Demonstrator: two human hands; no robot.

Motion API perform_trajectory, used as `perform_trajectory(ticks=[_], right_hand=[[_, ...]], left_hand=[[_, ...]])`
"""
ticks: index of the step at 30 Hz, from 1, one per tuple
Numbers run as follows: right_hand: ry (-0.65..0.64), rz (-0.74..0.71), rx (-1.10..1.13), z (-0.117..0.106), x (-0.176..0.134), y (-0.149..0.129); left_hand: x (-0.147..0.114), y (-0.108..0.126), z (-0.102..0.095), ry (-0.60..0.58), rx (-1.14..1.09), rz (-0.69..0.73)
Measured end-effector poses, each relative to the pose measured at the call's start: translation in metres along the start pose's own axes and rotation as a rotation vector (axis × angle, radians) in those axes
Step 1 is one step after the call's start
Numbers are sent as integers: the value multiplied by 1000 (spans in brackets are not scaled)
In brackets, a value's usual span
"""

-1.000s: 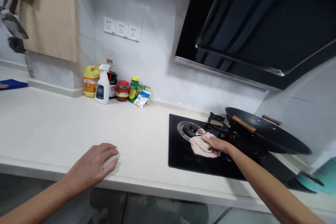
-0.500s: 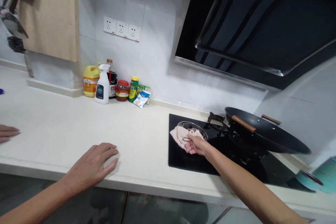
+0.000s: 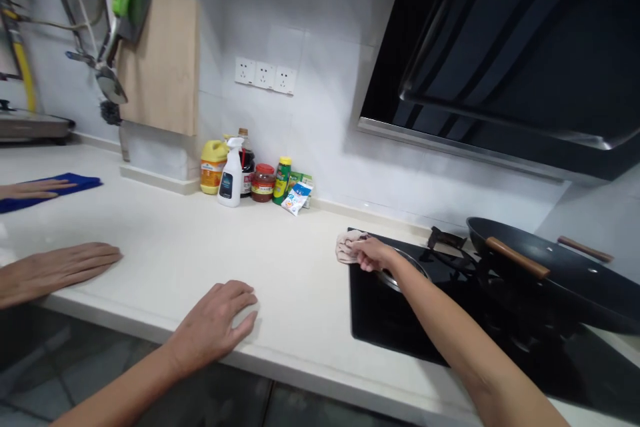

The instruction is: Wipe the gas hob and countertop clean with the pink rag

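R hand (image 3: 373, 254) has cloth (image 3: 346, 248) in grip, at L edge of hob (image 3: 380, 313); L hand (image 3: 220, 315), grip wide, on desk (image 3: 300, 287) L of hob.

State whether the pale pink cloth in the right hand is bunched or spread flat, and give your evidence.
Bunched: the pale pink cloth shows creased folds gathered at the right hand.

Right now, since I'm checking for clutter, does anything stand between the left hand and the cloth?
Nothing visible does: only counter lies between the left hand and the cloth. The right hand holds the cloth from the stove side; the packet sits farther back, off that line.
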State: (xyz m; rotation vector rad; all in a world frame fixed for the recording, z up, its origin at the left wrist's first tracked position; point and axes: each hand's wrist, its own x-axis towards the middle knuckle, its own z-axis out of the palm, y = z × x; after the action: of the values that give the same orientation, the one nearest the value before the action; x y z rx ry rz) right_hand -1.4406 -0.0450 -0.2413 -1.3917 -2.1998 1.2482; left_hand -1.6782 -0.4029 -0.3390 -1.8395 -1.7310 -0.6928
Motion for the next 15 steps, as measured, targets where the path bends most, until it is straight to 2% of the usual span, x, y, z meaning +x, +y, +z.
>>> perform_trajectory(ticks=[3, 5, 7, 10, 12, 15], right_hand=[[150, -128, -200, -29, 9, -5], [235, -227, -314, -36, 16, -5], [250, -290, -423, -28, 21, -1], [263, -311, -573, -1, 23, 10], [294, -314, -657, 15, 19, 18], [289, -364, -746, 24, 5, 28]], left_hand=[[2, 3, -2, -14, -6, -7], [2, 4, -3, -22, -3, -15], [2, 4, -2, -21, 4, -27], [1, 4, -2, -30, 12, -43], [0, 3, -2, -46, 10, -53], [1, 2, -2, -60, -2, -67]])
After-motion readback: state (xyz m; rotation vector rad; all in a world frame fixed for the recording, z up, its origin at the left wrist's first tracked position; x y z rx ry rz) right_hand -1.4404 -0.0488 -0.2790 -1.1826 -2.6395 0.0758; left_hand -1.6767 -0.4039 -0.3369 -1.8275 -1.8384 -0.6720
